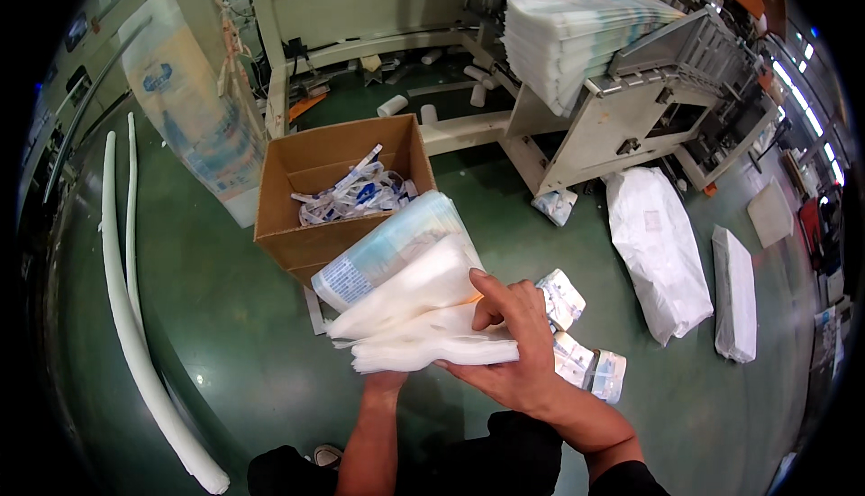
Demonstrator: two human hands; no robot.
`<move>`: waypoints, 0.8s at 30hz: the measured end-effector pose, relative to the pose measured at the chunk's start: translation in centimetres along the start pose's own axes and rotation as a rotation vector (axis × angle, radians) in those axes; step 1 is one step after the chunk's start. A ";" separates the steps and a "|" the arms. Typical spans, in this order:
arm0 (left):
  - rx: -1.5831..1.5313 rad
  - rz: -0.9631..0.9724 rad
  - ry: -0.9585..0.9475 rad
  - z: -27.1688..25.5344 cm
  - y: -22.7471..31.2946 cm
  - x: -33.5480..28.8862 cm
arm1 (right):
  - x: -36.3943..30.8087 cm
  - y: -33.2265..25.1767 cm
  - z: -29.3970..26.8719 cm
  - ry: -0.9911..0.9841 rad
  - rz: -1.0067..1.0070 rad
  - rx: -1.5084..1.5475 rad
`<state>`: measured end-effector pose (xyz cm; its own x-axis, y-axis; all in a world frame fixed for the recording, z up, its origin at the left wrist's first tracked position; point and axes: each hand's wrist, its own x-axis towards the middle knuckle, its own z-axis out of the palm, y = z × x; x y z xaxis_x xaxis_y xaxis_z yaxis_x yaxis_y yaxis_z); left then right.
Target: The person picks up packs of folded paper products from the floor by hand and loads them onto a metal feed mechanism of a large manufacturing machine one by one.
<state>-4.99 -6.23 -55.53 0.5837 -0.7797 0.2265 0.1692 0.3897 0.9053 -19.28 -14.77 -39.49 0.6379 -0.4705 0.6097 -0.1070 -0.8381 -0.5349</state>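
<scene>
A thick stack of white plastic bags [423,338] fans open in front of me, its loose layered edges toward my body. The upper part folds back to show a printed blue bag face [396,257]. Beneath the stack's near edge is my left hand [386,382], bearing it from below; its fingers are hidden. My right hand [523,343] grips the right end, palm and thumb along the lower layers, with bent fingers over the upper ones. A small orange strip [474,299] shows between the layers by those fingers.
Just beyond the stack, a cardboard box [302,248] holds crumpled plastic strips [356,194]. Small wrapped packs [563,298] lie right of my hand. White wrapped bundles [658,253] rest farther right. A machine [622,127] carries more bags [577,41]. Long white rolls [131,316] lie left.
</scene>
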 end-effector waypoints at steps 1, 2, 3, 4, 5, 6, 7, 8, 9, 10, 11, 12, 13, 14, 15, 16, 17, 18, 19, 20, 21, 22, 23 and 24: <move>0.005 0.004 0.000 0.0 0.0 0.0 | 0.0 0.1 0.1 -0.001 0.006 0.002; 0.013 0.006 0.001 -0.1 0.0 -0.1 | -0.1 0.1 0.2 0.005 0.004 0.009; 0.021 0.008 -0.001 -0.1 -0.1 0.0 | -0.2 0.1 0.3 0.015 0.011 0.021; 0.029 0.009 -0.001 -0.2 -0.1 -0.1 | -0.3 0.1 0.5 0.031 0.010 0.038; 0.036 0.010 -0.002 -0.2 -0.1 0.0 | -0.4 0.1 0.7 0.059 0.027 0.061; 0.045 0.011 -0.003 -0.2 -0.1 -0.1 | -0.6 0.1 0.8 0.068 0.048 0.085; 0.050 0.013 -0.006 -0.3 -0.2 0.0 | -0.7 0.0 1.0 0.089 0.085 0.114; 0.060 0.014 -0.007 -0.3 -0.2 -0.1 | -0.8 -0.1 1.1 0.109 0.121 0.142; 0.066 0.016 -0.008 -0.3 -0.2 -0.1 | -0.9 -0.1 1.1 0.104 0.103 0.132; 0.075 0.019 -0.011 -0.3 -0.2 -0.1 | -0.9 -0.1 1.0 0.099 0.084 0.122; 0.080 0.021 -0.014 -0.4 -0.2 -0.1 | -0.9 -0.1 0.9 0.095 0.065 0.112; 0.086 0.023 -0.017 -0.4 -0.2 -0.1 | -1.0 -0.1 0.8 0.090 0.047 0.098; 0.095 0.026 -0.021 -0.5 -0.2 -0.1 | -1.0 0.0 0.6 0.085 0.028 0.083; 0.105 0.027 -0.027 -0.5 -0.2 -0.1 | -0.9 0.0 0.4 0.090 -0.021 0.082; 0.115 0.030 -0.032 -0.5 -0.2 0.0 | -0.9 0.0 0.3 0.074 -0.028 0.054; 0.127 0.032 -0.037 -0.6 -0.2 0.0 | -0.8 0.0 0.2 0.068 -0.066 0.039; 0.142 0.035 -0.042 -0.6 -0.2 0.0 | -0.7 0.0 0.1 0.072 -0.074 0.028; 0.153 0.037 -0.045 -0.6 -0.2 0.0 | -0.7 -0.1 0.2 0.072 -0.065 0.040; 0.165 0.041 -0.050 -0.6 -0.3 0.1 | -0.7 -0.2 0.2 0.084 -0.026 0.054; 0.176 0.045 -0.054 -0.6 -0.3 0.1 | -0.6 -0.3 0.3 0.096 0.018 0.062; 0.189 0.050 -0.058 -0.6 -0.3 0.1 | -0.6 -0.3 0.3 0.096 0.035 0.068; 0.202 0.055 -0.061 -0.6 -0.3 0.2 | -0.6 -0.4 0.4 0.097 0.057 0.068; 0.215 0.061 -0.062 -0.6 -0.3 0.2 | -0.6 -0.4 0.4 0.097 0.066 0.076; 0.227 0.067 -0.063 -0.6 -0.4 0.2 | -0.6 -0.4 0.4 0.074 0.059 0.043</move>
<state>-4.40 -6.25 -56.03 0.5359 -0.7875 0.3045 -0.0553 0.3272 0.9433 -19.29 -14.04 -39.81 0.5733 -0.5391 0.6170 -0.1086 -0.7964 -0.5949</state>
